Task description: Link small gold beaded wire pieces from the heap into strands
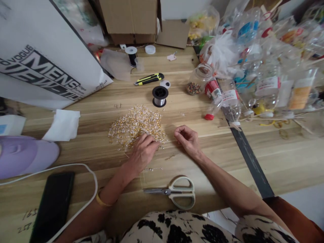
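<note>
A pile of small gold and clear pieces (138,121) is spread on the wooden table. At its lower right edge is my left hand (145,148), its fingers closed among the pieces; what they pinch is too small to name. To the right of the pile, my right hand (186,137) is closed in a pinch, and anything in its fingertips cannot be made out. Between me and the pile lie a short gold chain (170,157) and another small chain (153,169). Closest to my body, scissors with cream handles (177,191) rest with their blades pointing left.
Beyond the pile stand a wire spool (160,97), a box cutter (149,79) and a dark thread spool (131,55). Plastic bottles (268,81) crowd the right. A phone (54,206), a white cable (87,168) and a large white box (45,50) are on the left.
</note>
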Action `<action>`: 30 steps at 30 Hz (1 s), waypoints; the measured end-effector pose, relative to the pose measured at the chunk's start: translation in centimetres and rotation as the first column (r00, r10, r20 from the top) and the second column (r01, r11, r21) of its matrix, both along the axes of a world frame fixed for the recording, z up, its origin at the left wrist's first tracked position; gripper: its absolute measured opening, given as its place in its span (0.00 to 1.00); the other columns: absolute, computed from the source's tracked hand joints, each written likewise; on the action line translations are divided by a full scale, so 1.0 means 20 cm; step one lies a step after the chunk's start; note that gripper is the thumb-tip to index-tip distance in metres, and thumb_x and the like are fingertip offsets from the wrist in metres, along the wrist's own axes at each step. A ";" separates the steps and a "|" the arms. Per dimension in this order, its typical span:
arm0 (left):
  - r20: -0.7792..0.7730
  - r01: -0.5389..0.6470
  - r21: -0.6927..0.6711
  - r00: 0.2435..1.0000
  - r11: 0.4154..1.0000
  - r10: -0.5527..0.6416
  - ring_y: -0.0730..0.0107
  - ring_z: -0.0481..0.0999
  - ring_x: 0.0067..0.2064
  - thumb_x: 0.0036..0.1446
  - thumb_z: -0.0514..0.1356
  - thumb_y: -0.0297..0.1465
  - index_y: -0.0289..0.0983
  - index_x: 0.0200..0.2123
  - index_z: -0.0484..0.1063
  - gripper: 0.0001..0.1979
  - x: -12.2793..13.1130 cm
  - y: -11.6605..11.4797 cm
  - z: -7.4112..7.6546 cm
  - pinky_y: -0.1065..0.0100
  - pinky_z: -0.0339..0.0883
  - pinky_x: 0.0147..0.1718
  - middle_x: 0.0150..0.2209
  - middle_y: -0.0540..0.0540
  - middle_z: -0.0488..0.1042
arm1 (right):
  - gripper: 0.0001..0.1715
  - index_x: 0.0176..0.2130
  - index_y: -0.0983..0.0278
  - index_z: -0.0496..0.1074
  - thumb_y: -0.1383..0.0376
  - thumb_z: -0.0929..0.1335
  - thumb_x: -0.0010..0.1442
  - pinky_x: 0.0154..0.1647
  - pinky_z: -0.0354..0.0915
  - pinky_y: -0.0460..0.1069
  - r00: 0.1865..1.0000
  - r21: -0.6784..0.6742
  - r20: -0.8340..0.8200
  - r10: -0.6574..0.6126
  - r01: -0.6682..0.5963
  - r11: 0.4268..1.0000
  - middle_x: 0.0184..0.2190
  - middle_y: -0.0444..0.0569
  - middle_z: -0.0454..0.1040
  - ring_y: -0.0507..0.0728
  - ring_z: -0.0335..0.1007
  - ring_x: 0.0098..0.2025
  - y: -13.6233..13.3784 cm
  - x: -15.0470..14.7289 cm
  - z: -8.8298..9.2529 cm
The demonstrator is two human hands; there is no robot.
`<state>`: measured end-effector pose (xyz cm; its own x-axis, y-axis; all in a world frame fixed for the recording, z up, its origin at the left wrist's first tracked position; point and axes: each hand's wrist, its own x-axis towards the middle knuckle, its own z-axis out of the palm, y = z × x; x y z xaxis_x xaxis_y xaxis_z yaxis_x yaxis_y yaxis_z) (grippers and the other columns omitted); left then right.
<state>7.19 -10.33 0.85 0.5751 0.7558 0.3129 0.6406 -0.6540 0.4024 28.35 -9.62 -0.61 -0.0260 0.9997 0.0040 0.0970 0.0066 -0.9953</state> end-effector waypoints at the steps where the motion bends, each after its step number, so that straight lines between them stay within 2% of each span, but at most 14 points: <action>1: -0.022 0.009 -0.001 1.000 1.000 -0.009 0.65 0.65 0.37 0.61 0.55 0.25 0.35 0.32 0.75 0.09 0.00 0.00 0.00 0.64 0.64 0.36 0.30 0.45 0.71 | 0.14 0.31 0.64 0.68 0.56 0.69 0.58 0.23 0.56 0.46 1.000 0.004 0.006 0.003 -0.003 1.000 0.22 0.42 0.65 0.49 0.57 0.22 0.00 0.00 0.00; 8: -0.147 0.078 -0.006 0.986 0.997 -0.078 0.64 0.66 0.38 0.62 0.54 0.25 0.34 0.32 0.74 0.10 -0.01 0.01 0.00 0.63 0.65 0.37 0.30 0.45 0.71 | 0.15 0.31 0.64 0.68 0.54 0.69 0.57 0.23 0.57 0.45 1.000 0.003 0.022 0.017 -0.017 1.000 0.23 0.42 0.65 0.49 0.58 0.23 0.00 0.00 0.00; 15: -0.223 0.139 0.008 0.966 0.990 -0.134 0.64 0.67 0.38 0.64 0.52 0.26 0.34 0.32 0.73 0.11 -0.02 0.02 0.02 0.63 0.65 0.37 0.31 0.44 0.71 | 0.15 0.30 0.64 0.68 0.55 0.69 0.56 0.24 0.57 0.46 1.000 0.006 -0.001 0.019 -0.019 1.000 0.22 0.42 0.65 0.50 0.59 0.24 0.01 -0.01 0.01; 22: -0.346 0.136 0.037 0.931 0.990 -0.115 0.62 0.67 0.37 0.63 0.53 0.26 0.34 0.30 0.71 0.10 0.00 0.01 0.04 0.62 0.64 0.36 0.32 0.44 0.71 | 0.15 0.30 0.64 0.67 0.55 0.69 0.56 0.24 0.57 0.46 1.000 0.013 -0.022 0.020 -0.019 1.000 0.22 0.42 0.64 0.50 0.59 0.24 0.00 -0.01 0.01; 26: -0.286 0.115 0.017 0.952 0.993 -0.105 0.63 0.68 0.37 0.62 0.54 0.26 0.34 0.29 0.71 0.09 0.00 0.02 0.04 0.63 0.65 0.37 0.31 0.45 0.71 | 0.16 0.30 0.64 0.67 0.54 0.69 0.56 0.23 0.56 0.46 0.999 0.022 -0.027 0.028 -0.028 0.999 0.22 0.42 0.64 0.50 0.58 0.24 0.00 0.00 0.00; 30: -0.142 0.068 -0.013 0.987 0.998 -0.070 0.65 0.70 0.38 0.59 0.55 0.23 0.35 0.28 0.70 0.08 0.00 0.02 0.04 0.65 0.66 0.38 0.32 0.45 0.71 | 0.15 0.30 0.64 0.67 0.54 0.69 0.56 0.23 0.55 0.45 0.999 0.028 -0.027 0.035 -0.035 0.999 0.23 0.41 0.63 0.49 0.57 0.24 0.00 0.00 0.00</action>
<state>7.19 -9.88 1.68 0.6642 0.7151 0.2180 0.6452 -0.6956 0.3161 28.38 -9.61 -0.69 -0.0605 0.9976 0.0332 0.0689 0.0374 -0.9969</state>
